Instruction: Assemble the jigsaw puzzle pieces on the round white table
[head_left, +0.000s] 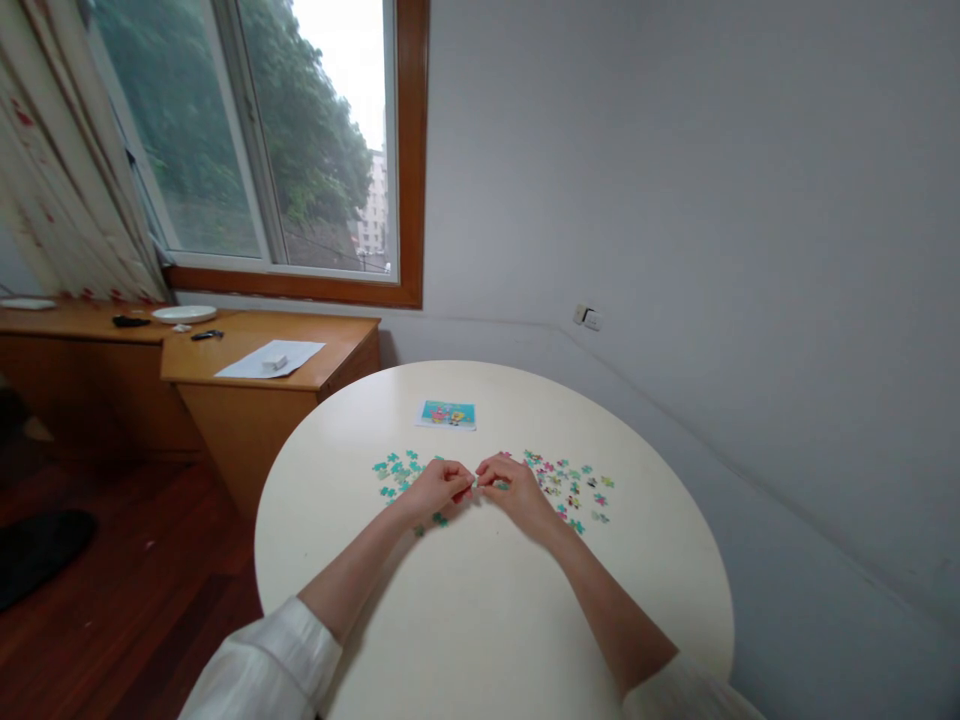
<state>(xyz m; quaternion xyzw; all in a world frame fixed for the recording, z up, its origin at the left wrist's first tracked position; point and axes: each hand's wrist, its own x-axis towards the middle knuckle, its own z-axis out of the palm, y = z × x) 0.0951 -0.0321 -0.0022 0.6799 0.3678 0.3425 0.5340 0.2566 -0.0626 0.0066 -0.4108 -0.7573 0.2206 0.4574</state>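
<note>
Round white worktop [487, 620] filled the near centre. Wooden desk [247, 335] stood beyond its far left edge. On the desk: white sheet [241, 364], with a small white block [275, 362] on it; farther left, a shallow white plate [184, 314], seen too edge-on to read its inside. Left hand [436, 486] and right hand [519, 490] met near mid-worktop, fingers curled, thumbs and forefingers nearly closed. A small pale bit showed at the fingertips; could not tell which hand gripped it. Picture card [448, 415] lay flat beyond the hands. Smallest: loose puzzle pieces, mostly teal left-hand cluster [403, 476], mixed-colour right-hand cluster [574, 501], both directly on the worktop.
</note>
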